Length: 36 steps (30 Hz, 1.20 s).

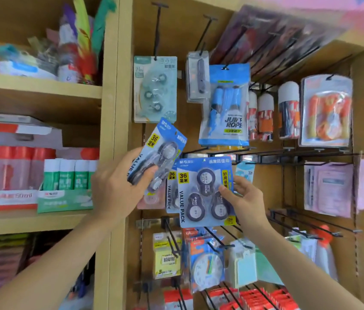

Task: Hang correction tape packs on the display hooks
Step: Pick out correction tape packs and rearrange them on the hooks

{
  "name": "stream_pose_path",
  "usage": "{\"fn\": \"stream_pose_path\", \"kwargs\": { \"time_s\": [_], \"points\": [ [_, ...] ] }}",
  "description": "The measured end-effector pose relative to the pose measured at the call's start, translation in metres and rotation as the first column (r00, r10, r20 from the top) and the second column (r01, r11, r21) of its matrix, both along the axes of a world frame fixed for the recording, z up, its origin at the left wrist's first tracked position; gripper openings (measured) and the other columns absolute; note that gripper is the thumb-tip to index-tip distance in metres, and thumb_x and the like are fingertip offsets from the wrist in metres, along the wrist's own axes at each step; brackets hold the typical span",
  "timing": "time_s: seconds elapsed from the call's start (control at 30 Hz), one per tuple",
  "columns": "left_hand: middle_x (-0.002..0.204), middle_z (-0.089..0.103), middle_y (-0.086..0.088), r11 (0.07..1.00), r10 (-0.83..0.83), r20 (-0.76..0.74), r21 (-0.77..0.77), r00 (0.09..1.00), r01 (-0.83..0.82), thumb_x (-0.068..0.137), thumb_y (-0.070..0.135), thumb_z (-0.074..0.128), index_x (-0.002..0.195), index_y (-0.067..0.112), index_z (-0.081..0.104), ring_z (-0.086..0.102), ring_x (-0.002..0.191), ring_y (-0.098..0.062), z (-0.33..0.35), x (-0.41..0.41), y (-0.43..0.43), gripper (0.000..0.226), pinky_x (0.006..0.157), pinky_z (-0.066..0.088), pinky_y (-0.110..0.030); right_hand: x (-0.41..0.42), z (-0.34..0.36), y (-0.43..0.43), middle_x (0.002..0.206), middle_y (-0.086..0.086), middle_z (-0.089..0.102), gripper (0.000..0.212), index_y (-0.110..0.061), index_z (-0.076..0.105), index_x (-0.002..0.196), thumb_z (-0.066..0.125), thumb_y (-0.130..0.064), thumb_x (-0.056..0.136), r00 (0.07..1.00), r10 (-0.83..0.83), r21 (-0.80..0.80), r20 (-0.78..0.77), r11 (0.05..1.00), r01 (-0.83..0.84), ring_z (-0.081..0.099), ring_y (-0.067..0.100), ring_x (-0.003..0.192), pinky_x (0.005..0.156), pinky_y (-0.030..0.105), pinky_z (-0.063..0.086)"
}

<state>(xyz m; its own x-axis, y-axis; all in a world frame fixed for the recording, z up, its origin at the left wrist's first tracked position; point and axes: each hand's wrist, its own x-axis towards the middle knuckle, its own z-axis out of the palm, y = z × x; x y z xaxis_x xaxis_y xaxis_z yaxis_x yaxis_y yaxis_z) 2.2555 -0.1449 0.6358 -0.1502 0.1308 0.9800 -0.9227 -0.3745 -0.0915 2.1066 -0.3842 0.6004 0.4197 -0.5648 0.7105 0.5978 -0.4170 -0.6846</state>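
My left hand (118, 186) grips a small stack of blue correction tape packs (163, 153), tilted to the right, in front of the wooden display panel. My right hand (243, 198) pinches the right edge of another blue pack (201, 193) marked "VALUE PACK", holding it upright at the level of a black display hook (266, 156). Its top edge sits by the hook row; I cannot tell whether it is on a hook. Behind it one more blue pack (171, 193) hangs. A pale green tape pack (154, 88) hangs higher up on a long hook.
Jump rope packs (225, 106), shuttlecock tubes (288, 110) and a pink pack (328, 189) hang to the right. Several bare black hooks (310, 222) stick out at the lower right. Sticky notes (166, 258) hang below. Glue bottles (69, 175) fill the left shelf.
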Motion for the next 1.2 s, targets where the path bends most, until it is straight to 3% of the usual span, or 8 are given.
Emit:
{"fn": "stream_pose_path", "kwargs": {
  "time_s": [0.2, 0.33, 0.47, 0.63, 0.77, 1.0, 1.1, 1.2],
  "points": [
    [0.089, 0.076, -0.004, 1.0, -0.015, 0.012, 0.007, 1.0, 0.015, 0.088, 0.039, 0.076, 0.117, 0.01, 0.071, 0.069, 0.068, -0.024, -0.001, 0.004, 0.0, 0.041, 0.056, 0.054, -0.04, 0.01, -0.004, -0.003, 0.1, 0.004, 0.077, 0.026, -0.009, 0.068, 0.113, 0.073, -0.01, 0.088, 1.0, 0.015, 0.03, 0.02, 0.999, -0.016, 0.074, 0.025, 0.092, 0.077, 0.041, 0.062],
    [0.086, 0.075, -0.003, 1.0, -0.002, 0.02, -0.025, 1.0, 0.002, 0.089, 0.04, 0.074, 0.114, 0.009, 0.071, 0.059, 0.07, -0.011, -0.002, 0.002, 0.0, 0.04, 0.062, 0.043, -0.023, 0.016, -0.001, -0.004, 0.097, 0.0, 0.078, 0.022, -0.016, 0.069, 0.108, 0.074, -0.01, 0.087, 1.0, 0.004, 0.047, 0.025, 0.999, -0.005, 0.074, 0.023, 0.091, 0.078, 0.04, 0.06],
    [0.087, 0.075, -0.004, 0.999, -0.001, 0.033, -0.033, 0.999, 0.003, 0.089, 0.039, 0.074, 0.114, 0.008, 0.07, 0.064, 0.066, -0.018, -0.003, 0.001, 0.0, 0.04, 0.06, 0.043, -0.025, 0.026, -0.005, -0.009, 0.097, 0.002, 0.078, 0.024, -0.013, 0.069, 0.11, 0.075, -0.012, 0.087, 1.0, -0.016, 0.042, 0.0, 0.999, 0.016, 0.074, 0.024, 0.091, 0.077, 0.041, 0.06],
    [0.088, 0.076, -0.007, 0.999, 0.017, 0.063, -0.042, 0.998, -0.014, 0.09, 0.038, 0.075, 0.114, 0.004, 0.07, 0.068, 0.066, -0.023, -0.002, 0.003, 0.0, 0.042, 0.055, 0.052, -0.033, 0.046, -0.003, -0.017, 0.094, 0.003, 0.078, 0.022, -0.015, 0.069, 0.109, 0.075, -0.014, 0.088, 0.997, -0.044, 0.037, -0.059, 0.998, 0.046, 0.074, 0.026, 0.09, 0.078, 0.043, 0.061],
    [0.09, 0.076, -0.009, 0.999, 0.026, 0.077, -0.038, 0.997, -0.023, 0.092, 0.04, 0.073, 0.115, 0.002, 0.069, 0.07, 0.068, -0.024, -0.005, 0.005, 0.0, 0.045, 0.052, 0.054, -0.038, 0.07, 0.005, -0.028, 0.086, -0.002, 0.077, 0.013, -0.022, 0.069, 0.096, 0.076, -0.016, 0.087, 0.986, -0.11, 0.024, -0.124, 0.993, 0.114, 0.074, 0.021, 0.082, 0.074, 0.041, 0.062],
    [0.09, 0.076, -0.007, 0.998, 0.029, 0.08, -0.049, 0.996, -0.025, 0.092, 0.039, 0.073, 0.113, 0.003, 0.07, 0.069, 0.067, -0.024, -0.004, 0.006, -0.001, 0.041, 0.053, 0.054, -0.036, 0.108, 0.013, -0.056, 0.096, 0.003, 0.077, 0.024, -0.012, 0.071, 0.107, 0.076, -0.025, 0.087, 0.936, -0.138, -0.022, -0.324, 0.99, 0.138, 0.074, 0.021, 0.086, 0.082, 0.047, 0.061],
    [0.088, 0.076, -0.006, 0.996, 0.056, 0.094, -0.07, 0.994, -0.05, 0.091, 0.037, 0.074, 0.112, 0.004, 0.071, 0.068, 0.065, -0.024, -0.004, 0.005, -0.001, 0.039, 0.052, 0.051, -0.033, 0.102, 0.014, -0.052, 0.101, 0.001, 0.075, 0.029, -0.014, 0.07, 0.108, 0.075, -0.033, 0.087, 0.901, -0.237, -0.105, -0.363, 0.971, 0.213, 0.071, 0.015, 0.086, 0.076, 0.035, 0.06],
    [0.085, 0.076, -0.006, 0.994, 0.077, 0.096, -0.084, 0.992, -0.069, 0.09, 0.036, 0.075, 0.11, 0.004, 0.071, 0.066, 0.063, -0.022, -0.004, 0.003, -0.002, 0.038, 0.054, 0.047, -0.031, 0.083, 0.005, -0.032, 0.106, -0.007, 0.066, 0.038, -0.017, 0.062, 0.118, 0.075, -0.034, 0.087, 0.867, -0.414, -0.17, -0.277, 0.909, 0.38, 0.063, 0.011, 0.097, 0.08, 0.027, 0.051]
  ]
}}
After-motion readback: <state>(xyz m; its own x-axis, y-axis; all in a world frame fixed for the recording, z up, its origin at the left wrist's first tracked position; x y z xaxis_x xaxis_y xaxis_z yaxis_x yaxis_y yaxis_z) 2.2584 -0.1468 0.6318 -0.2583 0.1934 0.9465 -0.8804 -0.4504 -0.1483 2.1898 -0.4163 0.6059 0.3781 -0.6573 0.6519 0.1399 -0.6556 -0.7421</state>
